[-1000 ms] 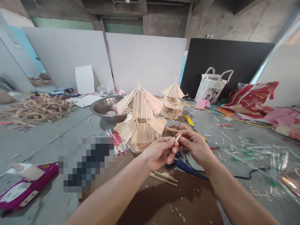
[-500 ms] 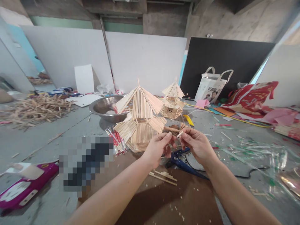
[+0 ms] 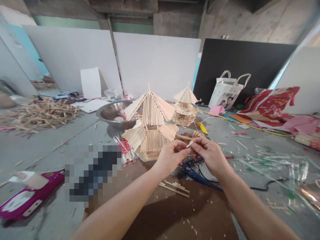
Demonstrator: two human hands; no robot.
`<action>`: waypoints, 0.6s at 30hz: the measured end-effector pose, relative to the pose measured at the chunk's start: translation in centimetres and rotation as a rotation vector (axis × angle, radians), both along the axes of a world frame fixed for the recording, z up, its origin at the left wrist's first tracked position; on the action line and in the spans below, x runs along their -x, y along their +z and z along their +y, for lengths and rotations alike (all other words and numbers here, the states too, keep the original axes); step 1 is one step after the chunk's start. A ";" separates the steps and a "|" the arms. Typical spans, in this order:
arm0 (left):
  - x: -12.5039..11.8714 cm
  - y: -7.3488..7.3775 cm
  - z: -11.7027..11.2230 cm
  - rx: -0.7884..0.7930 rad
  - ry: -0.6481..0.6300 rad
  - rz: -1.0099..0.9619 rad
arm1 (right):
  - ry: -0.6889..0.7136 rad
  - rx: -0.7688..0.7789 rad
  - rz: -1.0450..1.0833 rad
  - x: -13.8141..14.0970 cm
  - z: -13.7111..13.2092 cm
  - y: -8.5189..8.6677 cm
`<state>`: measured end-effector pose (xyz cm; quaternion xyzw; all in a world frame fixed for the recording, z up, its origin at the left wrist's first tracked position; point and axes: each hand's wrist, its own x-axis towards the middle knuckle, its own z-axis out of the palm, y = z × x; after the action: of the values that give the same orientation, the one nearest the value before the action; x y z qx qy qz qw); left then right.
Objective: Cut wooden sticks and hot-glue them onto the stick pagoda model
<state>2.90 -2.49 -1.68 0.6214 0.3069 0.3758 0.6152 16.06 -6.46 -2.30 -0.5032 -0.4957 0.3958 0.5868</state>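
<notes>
A short wooden stick (image 3: 189, 144) is pinched between the thumb and fingers of my right hand (image 3: 209, 155). My left hand (image 3: 172, 156) is closed at the stick's other end, its thumb and fingertips meeting there. Just behind my left hand stands a model pavilion (image 3: 152, 136) built of wooden sticks, with a pointed roof and a flared lower tier. Blue-handled cutters (image 3: 197, 176) lie below my hands, partly hidden by my right hand. Several loose sticks (image 3: 175, 188) rest on the brown board (image 3: 155, 213) under my forearms.
Behind are a second stick pavilion (image 3: 185, 108) and a metal bowl (image 3: 107, 115). A heap of sticks (image 3: 50, 113) lies far left, a purple-and-white device (image 3: 32, 196) near left. Clear plastic wrappers (image 3: 277, 166) litter the right; a white bag (image 3: 226, 91) stands behind.
My left hand has moved slightly right and closed in, so its thumb and fingertips now meet the short stick. The right hand stays nearly in place. The view has shifted slightly.
</notes>
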 end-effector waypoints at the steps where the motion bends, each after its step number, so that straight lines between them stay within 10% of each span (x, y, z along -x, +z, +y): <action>1: 0.0 0.0 0.0 -0.005 -0.001 0.001 | 0.002 -0.006 -0.020 0.0 0.0 -0.1; 11: 0.4 0.2 0.1 -0.033 0.009 0.062 | -0.007 -0.025 -0.019 0.3 -0.2 -0.1; 18: 0.9 1.3 1.2 0.232 0.197 -0.297 | 0.017 0.010 0.074 0.0 -0.6 0.4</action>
<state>2.00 -1.30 -0.39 0.4510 0.3132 0.4837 0.6815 16.03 -7.03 -1.93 -0.4868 -0.4758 0.4215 0.5991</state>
